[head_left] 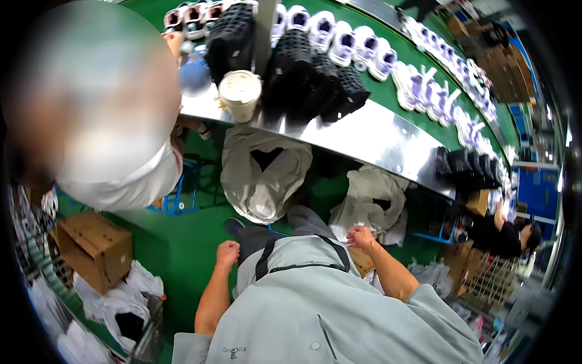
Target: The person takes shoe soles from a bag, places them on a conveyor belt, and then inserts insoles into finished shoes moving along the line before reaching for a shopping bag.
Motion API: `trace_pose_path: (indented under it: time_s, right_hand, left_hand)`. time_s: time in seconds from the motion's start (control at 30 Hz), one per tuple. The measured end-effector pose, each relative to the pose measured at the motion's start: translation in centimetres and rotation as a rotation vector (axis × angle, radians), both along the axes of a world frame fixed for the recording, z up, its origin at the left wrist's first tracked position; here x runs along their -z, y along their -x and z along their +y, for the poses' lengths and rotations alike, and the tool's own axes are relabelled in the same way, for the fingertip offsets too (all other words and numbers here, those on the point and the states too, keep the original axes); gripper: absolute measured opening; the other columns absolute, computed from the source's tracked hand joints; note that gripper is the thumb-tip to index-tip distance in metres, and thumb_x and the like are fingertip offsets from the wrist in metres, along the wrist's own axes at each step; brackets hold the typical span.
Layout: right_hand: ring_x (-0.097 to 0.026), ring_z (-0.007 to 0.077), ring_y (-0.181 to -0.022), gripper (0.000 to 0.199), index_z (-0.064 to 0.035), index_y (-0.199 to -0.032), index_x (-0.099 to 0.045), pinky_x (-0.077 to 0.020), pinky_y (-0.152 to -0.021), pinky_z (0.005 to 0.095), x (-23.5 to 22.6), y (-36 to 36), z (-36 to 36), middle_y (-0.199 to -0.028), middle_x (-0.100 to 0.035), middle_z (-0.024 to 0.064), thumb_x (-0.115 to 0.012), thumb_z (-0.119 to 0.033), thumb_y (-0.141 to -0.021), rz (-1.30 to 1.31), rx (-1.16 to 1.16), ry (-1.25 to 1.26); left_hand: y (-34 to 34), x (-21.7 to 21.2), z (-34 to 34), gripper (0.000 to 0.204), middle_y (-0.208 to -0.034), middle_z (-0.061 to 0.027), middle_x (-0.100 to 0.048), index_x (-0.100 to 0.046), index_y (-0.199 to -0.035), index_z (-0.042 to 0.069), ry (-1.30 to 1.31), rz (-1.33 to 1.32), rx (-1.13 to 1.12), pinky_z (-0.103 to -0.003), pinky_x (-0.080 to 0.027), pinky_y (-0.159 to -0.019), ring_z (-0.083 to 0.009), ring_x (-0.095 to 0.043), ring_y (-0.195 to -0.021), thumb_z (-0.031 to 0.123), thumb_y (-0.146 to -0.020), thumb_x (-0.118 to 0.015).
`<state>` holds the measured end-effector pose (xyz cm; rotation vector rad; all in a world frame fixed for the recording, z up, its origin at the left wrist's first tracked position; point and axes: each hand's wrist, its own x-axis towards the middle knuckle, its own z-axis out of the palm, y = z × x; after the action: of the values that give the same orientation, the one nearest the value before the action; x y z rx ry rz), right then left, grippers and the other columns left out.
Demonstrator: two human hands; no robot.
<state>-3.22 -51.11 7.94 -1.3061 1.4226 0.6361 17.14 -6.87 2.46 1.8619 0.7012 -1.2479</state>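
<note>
My left hand (228, 253) hangs beside my left thigh, fingers curled in a loose fist, with nothing seen in it. On the other side my right hand (362, 238) is also curled, nothing visible in it, in front of an open white sack (351, 206) under the bench. A second white sack (236, 182) gapes open ahead of my legs. Neither hand touches the steel-edged bench (388, 136). On that bench stand a lidded cup (241, 100) and several black perforated holders (291, 67).
White and lilac shoes (342, 43) line a green conveyor (388, 88) behind the bench edge. A person in white (121, 191) is close at my left. Another person in black (500, 233) works far right. A cardboard box (97, 252) sits at the left.
</note>
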Motion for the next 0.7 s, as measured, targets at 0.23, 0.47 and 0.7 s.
trace_pose_path:
  time_s: [0.23, 0.47, 0.7]
  right_hand:
    - [-0.066, 0.0235, -0.07, 0.021, 0.0009, -0.099, -0.064, -0.055, -0.058, 0.0379, 2.9, 7.2, 3.2, -0.088, -0.067, 0.0138, -0.057, -0.017, -0.092, -0.073, 0.22, -0.111]
    - [-0.059, 0.0208, -0.06, 0.025, -0.0036, -0.08, -0.064, -0.0459, -0.052, 0.0366, 7.8, 4.6, 1.5, -0.071, -0.064, 0.0108, -0.061, -0.026, -0.089, -0.227, -0.6, 0.021]
    - [-0.062, 0.0226, -0.065, 0.024, -0.0018, -0.086, -0.066, -0.0483, -0.058, 0.0377, 7.3, -16.0, -4.0, -0.076, -0.066, 0.0118, -0.06, -0.024, -0.09, -0.274, -1.421, 0.117]
  left_hand:
    - [-5.9, -1.2, -6.9, 0.02, -0.081, -0.0102, -0.07, -0.071, -0.092, 0.003, 0.18, -0.252, 0.299, -0.034, -0.053, -0.064, -0.0185, -0.066, -0.069, 0.021, -0.085, -0.066]
    - [-1.2, 0.6, -1.7, 0.02, -0.085, -0.0104, -0.072, -0.073, -0.092, 0.008, 0.019, -0.615, 0.272, -0.037, -0.054, -0.071, -0.0243, -0.068, -0.075, 0.025, -0.084, -0.066]
    - [11.3, 1.5, 9.0, 0.025, -0.096, -0.016, -0.071, -0.074, -0.091, 0.007, -0.29, -0.196, -0.665, -0.042, -0.054, -0.082, -0.0347, -0.068, -0.091, 0.025, -0.078, -0.063]
